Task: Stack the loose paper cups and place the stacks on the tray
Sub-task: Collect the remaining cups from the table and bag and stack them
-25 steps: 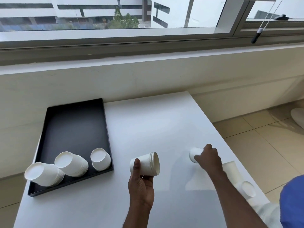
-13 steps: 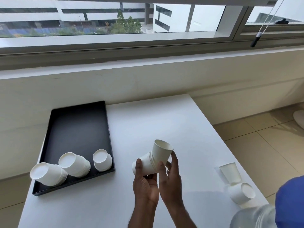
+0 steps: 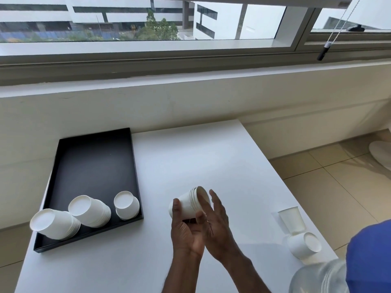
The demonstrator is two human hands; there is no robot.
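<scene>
My left hand [image 3: 183, 229] grips a short stack of white paper cups [image 3: 188, 203], held on its side above the white table [image 3: 190, 157] with the mouths facing up and right. My right hand [image 3: 215, 218] is beside the stack's open end, fingers spread, its palm against the rims. On the black tray [image 3: 93, 161] at the left lie three more stacks [image 3: 54, 224], [image 3: 90, 210], [image 3: 126, 205], bottoms toward me. Near the table's right edge, one loose cup [image 3: 291, 220] stands upright and another [image 3: 304, 245] lies on its side.
A low wall and a window ledge run behind the table. Tiled floor lies to the right, past the table's edge. A clear plastic bottle [image 3: 317, 278] and a blue sleeve [image 3: 370, 250] sit at the bottom right corner.
My right hand took a loose cup from the right side, brought it to the held stack and pushed it in. The cup now sits nested, and my right fingers have spread.
</scene>
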